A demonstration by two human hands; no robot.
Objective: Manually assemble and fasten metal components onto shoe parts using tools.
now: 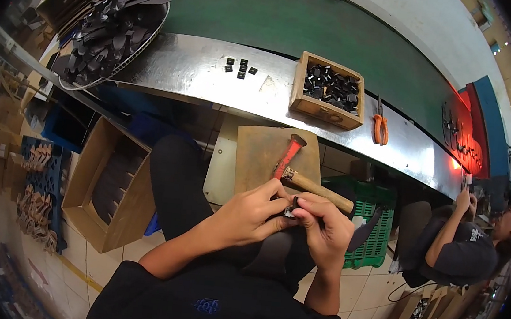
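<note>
My left hand (250, 213) and my right hand (326, 229) meet above my lap. Between their fingertips they pinch a small black piece with a shiny bit (291, 211); fingers cover most of it, so its exact kind is unclear. Below the fingers a dark flat strip (270, 254) lies over my lap; I cannot tell whether it joins the held piece. Just beyond my hands, a hammer with a red head (289, 156) and wooden handle (325, 192) rests on a worn tan board (257, 153).
Along the metal ledge (197, 61) lie several small black squares (241, 68), a wooden box of black pieces (327, 114) and orange-handled pliers (380, 128). A basket of dark cut pieces (110, 38) stands left. A green crate (377, 233) and a seated co-worker (465, 253) are at right.
</note>
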